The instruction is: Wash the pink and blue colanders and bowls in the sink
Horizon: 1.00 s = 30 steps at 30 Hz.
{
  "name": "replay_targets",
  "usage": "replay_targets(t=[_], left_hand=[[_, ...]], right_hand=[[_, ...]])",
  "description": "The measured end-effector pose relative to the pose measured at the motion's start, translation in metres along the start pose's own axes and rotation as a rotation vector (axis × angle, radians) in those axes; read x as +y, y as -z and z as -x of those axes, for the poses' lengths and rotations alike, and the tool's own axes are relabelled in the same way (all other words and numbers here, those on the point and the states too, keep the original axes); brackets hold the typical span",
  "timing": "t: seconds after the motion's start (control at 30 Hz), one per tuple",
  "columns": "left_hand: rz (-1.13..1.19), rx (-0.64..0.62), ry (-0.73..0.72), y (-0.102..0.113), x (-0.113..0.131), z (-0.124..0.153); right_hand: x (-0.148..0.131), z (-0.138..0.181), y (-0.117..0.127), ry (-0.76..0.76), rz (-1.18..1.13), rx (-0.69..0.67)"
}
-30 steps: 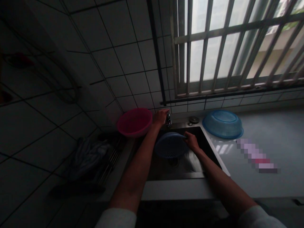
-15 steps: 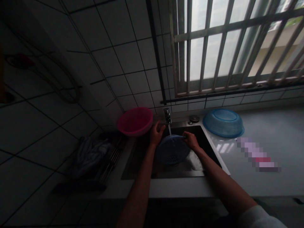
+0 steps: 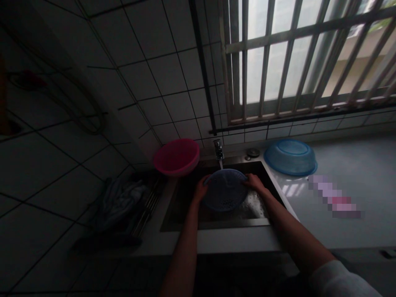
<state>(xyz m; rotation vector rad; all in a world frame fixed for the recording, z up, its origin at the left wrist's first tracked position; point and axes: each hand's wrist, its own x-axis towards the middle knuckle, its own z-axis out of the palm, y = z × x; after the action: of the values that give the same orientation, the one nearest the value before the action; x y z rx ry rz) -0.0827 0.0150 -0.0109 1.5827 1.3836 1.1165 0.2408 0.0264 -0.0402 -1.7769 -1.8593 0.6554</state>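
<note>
Over the sink (image 3: 182, 220) I hold a blue-grey colander (image 3: 227, 192), its perforated bottom showing small holes. My left hand (image 3: 201, 187) grips its left rim. On the opposite side, my right hand (image 3: 254, 181) has its fingers closed on the right rim. The colander is tilted, its inside facing me. From the faucet (image 3: 218, 149) a stream of water runs down into it at the far rim. Wet, shiny metal shows in the sink to the right of the colander.
A pink basin (image 3: 176, 156) stands at the sink's back left corner. To the right, an upturned blue basin (image 3: 291, 156) lies on the white counter (image 3: 365, 165), near a blurred-out item (image 3: 334, 196). Dark cloth (image 3: 120, 202) lies left of the sink. A barred window (image 3: 278, 62) is behind.
My left hand has closed onto the colander's left rim, where it was apart before. The colander has tipped and shifted slightly under the stream. My right hand has moved a little right.
</note>
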Motion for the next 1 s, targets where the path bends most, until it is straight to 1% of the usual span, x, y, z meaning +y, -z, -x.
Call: replay_targets(t=[0.1, 0.2, 0.3, 0.37, 0.57, 0.67, 0.77, 0.83, 0.87, 0.93, 1.0], left_hand=[[-0.059, -0.016, -0.03, 0.002, -0.001, 0.003], [-0.046, -0.028, -0.064, 0.005, 0.004, 0.003], [-0.026, -0.03, -0.02, 0.008, 0.009, 0.002], [-0.029, -0.056, 0.006, 0.008, 0.009, 0.001], [-0.088, -0.167, -0.025, -0.001, 0.007, 0.005], [-0.089, -0.223, -0.029, -0.001, 0.013, 0.009], [-0.01, -0.248, -0.02, 0.001, 0.024, 0.013], [0.049, -0.195, -0.021, 0.002, 0.033, 0.013], [0.061, -0.137, -0.036, 0.003, 0.039, 0.011], [0.045, 0.004, -0.107, 0.004, 0.055, 0.005], [0.004, 0.107, -0.206, 0.007, 0.077, -0.005]], right_hand=[[-0.001, 0.001, -0.001, -0.001, 0.01, 0.059], [-0.009, 0.002, -0.001, 0.065, -0.037, 0.15], [-0.014, 0.002, 0.0, 0.1, -0.06, 0.199], [-0.015, 0.002, 0.0, 0.103, -0.062, 0.209], [-0.015, 0.002, 0.001, 0.119, -0.057, 0.215], [-0.015, 0.002, 0.001, 0.121, -0.081, 0.21], [-0.015, 0.002, 0.001, 0.079, -0.088, 0.202], [-0.015, 0.002, 0.002, 0.036, -0.072, 0.206], [-0.016, 0.002, 0.002, 0.02, -0.059, 0.209], [-0.017, 0.001, 0.002, 0.005, -0.034, 0.214], [-0.018, 0.0, 0.002, 0.005, -0.018, 0.214]])
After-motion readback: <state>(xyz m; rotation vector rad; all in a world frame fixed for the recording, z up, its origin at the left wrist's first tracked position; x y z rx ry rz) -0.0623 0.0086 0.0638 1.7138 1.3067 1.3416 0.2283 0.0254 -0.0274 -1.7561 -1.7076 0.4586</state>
